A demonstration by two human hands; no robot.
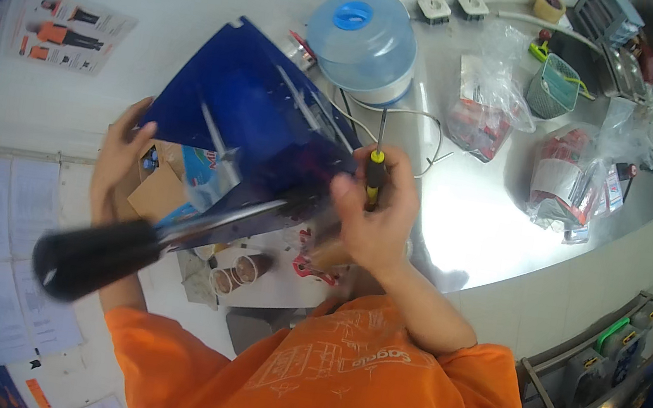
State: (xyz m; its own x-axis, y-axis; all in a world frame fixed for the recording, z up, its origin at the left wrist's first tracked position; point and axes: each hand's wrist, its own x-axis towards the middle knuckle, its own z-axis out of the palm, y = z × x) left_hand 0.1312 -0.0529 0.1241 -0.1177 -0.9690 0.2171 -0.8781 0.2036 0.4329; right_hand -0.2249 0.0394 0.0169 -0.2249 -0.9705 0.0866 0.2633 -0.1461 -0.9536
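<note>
A glossy dark blue machine housing (226,90) is tilted up in front of me, with silvery strips along it. From it a shiny metal lever with a thick black handle (98,255) juts toward the lower left. My left hand (124,150) grips the housing's left edge, thumb and fingers around it. A screwdriver (375,179) with a black and yellow handle is held in my right hand (381,220), its shaft pointing up. That hand's thumb lies against the housing's right edge. What is under the housing is mostly hidden.
Behind the housing stands a large water bottle (363,46). On the metal counter to the right lie bagged red parts (568,175), a green basket (554,87) and a tape roll (549,6). Two brown cups (252,267) and a cardboard piece (158,195) are below the housing.
</note>
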